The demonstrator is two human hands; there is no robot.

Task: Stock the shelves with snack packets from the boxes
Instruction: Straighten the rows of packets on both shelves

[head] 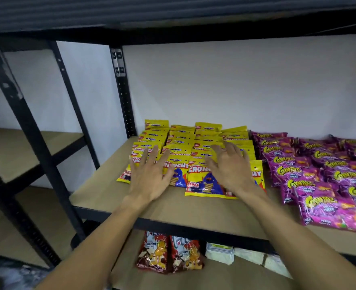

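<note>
Packets (202, 183) in overlapping rows, tops toward back wall (235, 91); left hand (150, 174), right hand (231, 168), grip apart.

A plain white wall (235, 80) runs behind a black metal rack (194, 227). Its back post (122, 91) is pierced with small holes and has a joint plate near the top. The middle shelf (114, 191) is a tan board set in the black frame. Above it the underside of the top shelf (173, 15) is dark and in shadow. A lower shelf (214, 277) of the same tan board shows beneath. Just beside the rack on the left stands a second rack (32, 130) of the same make, with its own tan board (16, 151). Soft, even light falls on the wall. At the bottom left a patch of floor (5, 277) is too blurred to make out
</note>
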